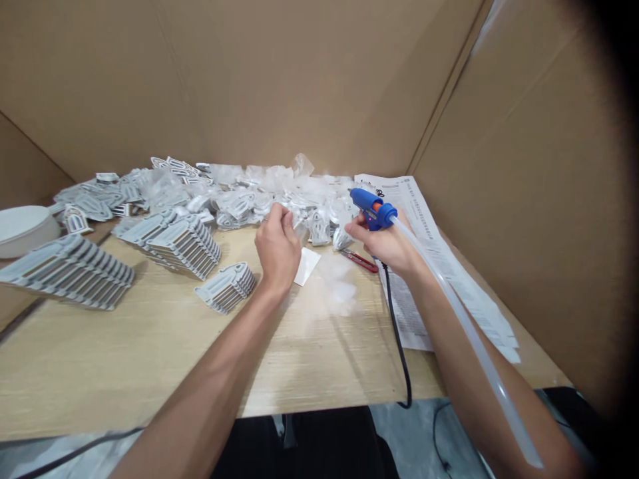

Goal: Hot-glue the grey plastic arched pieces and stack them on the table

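My right hand (pixel 387 246) is wrapped round the handle of a blue hot glue gun (pixel 372 207), its nozzle pointing up and to the left. A long translucent glue stick (pixel 464 319) trails from the gun's back along my forearm. My left hand (pixel 278 249) is closed in front of the pile, fingers curled together; whatever they hold, if anything, is hidden. Just right of that hand lies a small white square card (pixel 307 266). A wispy white tuft (pixel 342 289) rests beside it on the table. Red-handled thread snips (pixel 362 261) lie below the glue gun.
Bagged flat pieces form a long pile (pixel 239 196) at the back. Fanned stacks of cut-outs (pixel 70 271) stand at left, with a smaller stack (pixel 227 287) near my left wrist. A white bowl (pixel 27 229), printed sheets (pixel 424 213), a black cord (pixel 397 332) and cardboard walls (pixel 299 80) surround the table.
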Motion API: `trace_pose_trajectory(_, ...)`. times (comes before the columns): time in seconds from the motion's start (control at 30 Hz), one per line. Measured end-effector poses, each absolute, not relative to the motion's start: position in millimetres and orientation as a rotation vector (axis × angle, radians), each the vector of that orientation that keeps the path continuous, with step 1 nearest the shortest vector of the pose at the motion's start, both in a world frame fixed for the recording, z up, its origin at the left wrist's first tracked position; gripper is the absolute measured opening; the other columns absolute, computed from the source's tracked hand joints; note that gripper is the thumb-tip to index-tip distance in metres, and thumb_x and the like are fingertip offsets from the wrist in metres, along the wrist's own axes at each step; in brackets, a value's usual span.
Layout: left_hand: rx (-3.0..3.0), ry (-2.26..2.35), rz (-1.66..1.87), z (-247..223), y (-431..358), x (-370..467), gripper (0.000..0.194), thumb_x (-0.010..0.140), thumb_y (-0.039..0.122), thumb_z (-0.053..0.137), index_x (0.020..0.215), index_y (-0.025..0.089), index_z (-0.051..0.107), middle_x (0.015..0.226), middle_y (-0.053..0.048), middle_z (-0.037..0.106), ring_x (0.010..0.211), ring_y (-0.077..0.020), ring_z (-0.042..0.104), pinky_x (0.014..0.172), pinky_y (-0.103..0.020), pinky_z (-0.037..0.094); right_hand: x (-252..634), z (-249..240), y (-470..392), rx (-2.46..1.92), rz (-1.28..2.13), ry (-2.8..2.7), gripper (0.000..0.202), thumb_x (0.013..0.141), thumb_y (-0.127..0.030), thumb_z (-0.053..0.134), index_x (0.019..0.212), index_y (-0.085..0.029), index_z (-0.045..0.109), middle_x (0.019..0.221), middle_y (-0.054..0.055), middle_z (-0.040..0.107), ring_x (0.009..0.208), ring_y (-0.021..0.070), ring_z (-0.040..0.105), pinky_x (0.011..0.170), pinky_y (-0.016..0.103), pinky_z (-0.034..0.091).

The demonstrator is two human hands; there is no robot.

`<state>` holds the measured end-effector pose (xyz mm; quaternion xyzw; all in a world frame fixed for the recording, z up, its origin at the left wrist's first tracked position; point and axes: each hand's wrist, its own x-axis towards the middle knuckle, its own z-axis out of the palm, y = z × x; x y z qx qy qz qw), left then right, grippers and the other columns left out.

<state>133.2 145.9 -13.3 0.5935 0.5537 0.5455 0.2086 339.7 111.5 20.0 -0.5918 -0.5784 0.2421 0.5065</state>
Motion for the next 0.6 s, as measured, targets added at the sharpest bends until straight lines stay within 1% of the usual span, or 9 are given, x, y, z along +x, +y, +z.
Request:
trace_pose_trajectory(0.1, 1.913, 1.677, 1.526, -14, 146, 130, 0.016, 0.109, 0.021, 0.052, 0.097, 0.025, 0.06, 0.08, -0.002, 0.067, 0.08, -0.0216, 0.063, 0.082, -0.033, 0.045, 339, 21, 110, -1.439, 0.568, -1.401, 0.022, 0.076, -0.035, 0.082, 0.078, -0.024, 0.063, 0.075, 0.0, 0.064, 0.065, 0.0171, 0.054, 0.057, 0.034, 0.046)
trace_pose_trajectory(0.2, 2.0, 1.69, 1.589, -14, 148, 130, 0.017, 0.113, 0.024, 0.048, 0.103, 0.025, 0.062, 0.088, -0.004, 0.075, 0.081, -0.0212, 0.067, 0.08, -0.033, 0.045, 339, 20, 111, -1.419, 0.587, -1.403, 0.024, 0.075, -0.037, 0.083, 0.079, -0.024, 0.063, 0.076, 0.0, 0.064, 0.065, 0.0169, 0.054, 0.056, 0.032, 0.045)
trace_pose_trajectory(0.3, 1.989, 1.635, 1.663, -9, 147, 131, 0.017, 0.116, 0.029, 0.047, 0.107, 0.026, 0.061, 0.089, -0.004, 0.075, 0.08, -0.0205, 0.068, 0.079, -0.032, 0.045, 340, 16, 113, -1.395, 0.598, -1.397, 0.025, 0.075, -0.038, 0.083, 0.079, -0.024, 0.062, 0.077, 0.001, 0.064, 0.065, 0.0164, 0.053, 0.054, 0.031, 0.043)
trace_pose_trajectory(0.5, 1.881, 1.46, 1.863, 2, 138, 134, 0.016, 0.118, 0.03, 0.042, 0.107, 0.026, 0.052, 0.093, -0.002, 0.073, 0.083, -0.018, 0.069, 0.081, -0.031, 0.049, 345, 13, 117, -1.357, 0.599, -1.356, 0.024, 0.075, -0.034, 0.082, 0.079, -0.025, 0.06, 0.077, -0.001, 0.062, 0.062, 0.0142, 0.048, 0.055, 0.031, 0.041)
trace_pose_trajectory(0.6, 1.788, 1.321, 1.949, 8, 137, 138, 0.016, 0.119, 0.033, 0.041, 0.107, 0.026, 0.049, 0.089, 0.0, 0.074, 0.079, -0.016, 0.07, 0.081, -0.03, 0.051, 346, 11, 118, -1.366, 0.61, -1.343, 0.024, 0.075, -0.034, 0.082, 0.08, -0.025, 0.06, 0.077, -0.002, 0.06, 0.061, 0.0138, 0.047, 0.055, 0.031, 0.041)
